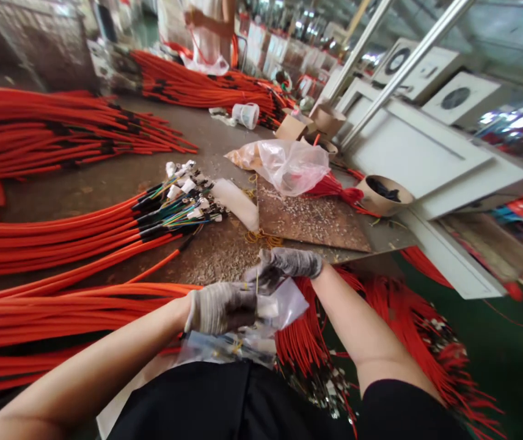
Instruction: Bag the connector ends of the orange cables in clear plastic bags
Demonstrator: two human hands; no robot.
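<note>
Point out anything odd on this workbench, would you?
A bunch of orange-red cables hangs over the table's edge toward the green floor, beside the right hand, unlike the bundles lying on the table. Loose yellow wire also lies tangled there.

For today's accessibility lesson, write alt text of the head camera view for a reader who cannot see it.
A person's left hand and right hand, in grey work gloves, grip a clear plastic bag of small parts over a workbench. Bundles of orange cables with white connectors lie across it, and another person stands at the far end.
</note>
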